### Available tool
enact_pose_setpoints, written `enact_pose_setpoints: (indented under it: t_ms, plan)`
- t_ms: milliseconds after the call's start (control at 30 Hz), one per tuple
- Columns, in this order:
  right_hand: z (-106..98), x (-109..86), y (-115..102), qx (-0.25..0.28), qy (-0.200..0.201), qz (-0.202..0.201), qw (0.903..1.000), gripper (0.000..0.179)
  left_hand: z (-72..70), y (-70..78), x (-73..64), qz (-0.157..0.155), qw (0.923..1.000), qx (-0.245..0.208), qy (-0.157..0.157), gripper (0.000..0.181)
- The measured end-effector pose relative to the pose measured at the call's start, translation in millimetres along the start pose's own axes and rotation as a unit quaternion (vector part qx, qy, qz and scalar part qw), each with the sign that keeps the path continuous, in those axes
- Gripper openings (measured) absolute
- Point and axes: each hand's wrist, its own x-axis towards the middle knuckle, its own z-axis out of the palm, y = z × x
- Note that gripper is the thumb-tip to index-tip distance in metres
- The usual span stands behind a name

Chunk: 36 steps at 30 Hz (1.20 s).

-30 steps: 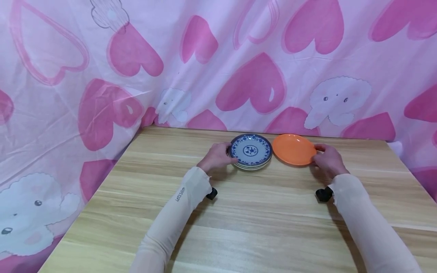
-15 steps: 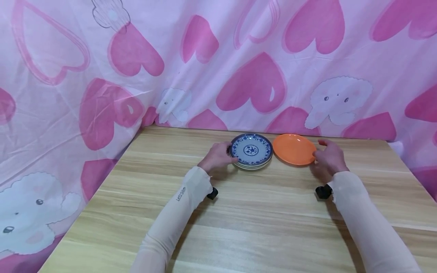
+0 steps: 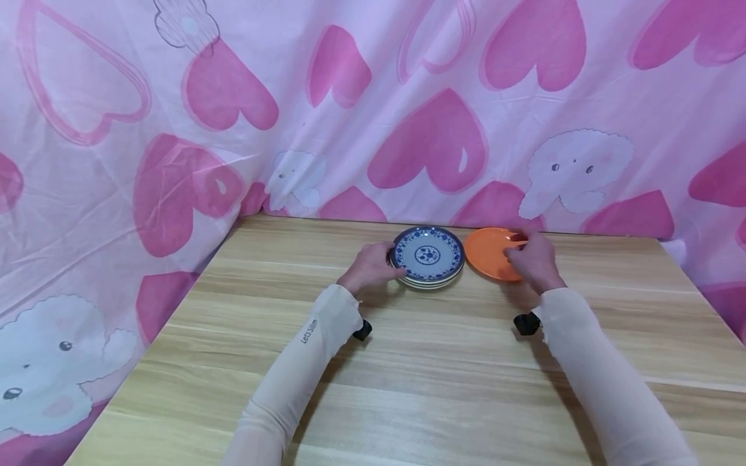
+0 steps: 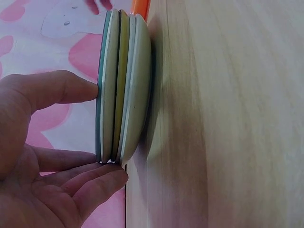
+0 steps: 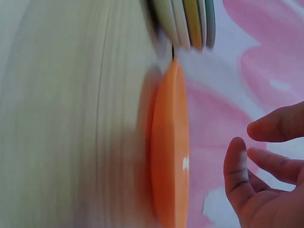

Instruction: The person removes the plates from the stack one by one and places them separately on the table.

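— Now then, your left hand point(image 3: 366, 266) grips the stack of plates point(image 4: 126, 90), thumb at the top rim, fingers cupped round the left edge. Blue-and-white floral plate point(image 3: 428, 256) uppermost, the whole stack seated on the counter point(image 3: 443, 382)!

— And your right hand point(image 3: 537, 260)?

— Holding nothing! Fingers bent, only a narrow gap to the thumb, above the right part of the orange plate point(image 3: 489, 254) and clear of it in the right wrist view. That plate lies flat on the counter, just to the right of the stack; whether the rims touch, I can't tell.

— So where's the danger for you?

— Low on your right, I'd say. Bring that hand down with the fingers so near the thumb, and the tips could knock the orange rim, tipping the plate or skidding it into the stack.

— And on your left?

— Uneven pressure! Your thumb sits at the top edge while the fingers reach lower, so a sideways push might slide the upper plates across the lower ones. Shove the whole stack rightward and it would likely bump the orange plate, with so little room between.

— Slippery, too?

— Probably; they look glossy, so a one-sided grip may not keep those layers lined up.
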Motion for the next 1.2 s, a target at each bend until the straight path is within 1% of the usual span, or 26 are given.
enact_pose_setpoints:
  t_ms: [100, 233, 333, 400, 533, 733, 867, 1000, 1200]
  plan:
    - [11.6, 0.1, -11.2, 0.001, -0.015, -0.016, 0.9998, 0.055, 0.0, -0.1, -0.2, 0.002, 1.0000, 0.003, 0.003, 0.076]
    - [26.7, 0.6, -22.7, -0.009, -0.061, -0.029, 0.9977, 0.056, 0.2, -0.9, -1.0, 0.010, 0.9998, 0.017, 0.009, 0.075]
    - [38.3, 0.9, -28.6, -0.018, -0.094, -0.033, 0.9948, 0.057, 0.7, -1.4, -1.8, 0.008, 0.9998, 0.016, 0.009, 0.074]
    - [45.2, 0.7, -32.0, -0.021, -0.105, -0.036, 0.9936, 0.058, 1.1, -1.6, -2.1, 0.006, 0.9999, 0.014, 0.007, 0.074]
    - [54.1, 1.8, -37.2, -0.026, -0.101, -0.040, 0.9938, 0.058, 1.1, -1.7, 0.0, 0.018, 0.9992, 0.034, 0.010, 0.074]
    - [58.6, 5.8, -40.6, -0.029, -0.096, -0.046, 0.9939, 0.055, -0.4, -1.7, 2.6, 0.031, 0.9965, 0.072, 0.030, 0.069]
    - [60.7, 7.3, -38.4, -0.034, -0.091, -0.051, 0.9939, 0.054, 0.0, -2.2, 2.6, 0.043, 0.9952, 0.079, 0.039, 0.062]
    - [61.5, 6.9, -36.1, -0.039, -0.087, -0.043, 0.9945, 0.053, 1.1, -2.5, 1.9, 0.049, 0.9942, 0.082, 0.048, 0.052]
    - [60.3, 3.1, -37.1, -0.025, -0.078, -0.022, 0.9964, 0.052, 3.6, -3.2, 1.3, 0.053, 0.9935, 0.089, 0.047, 0.051]
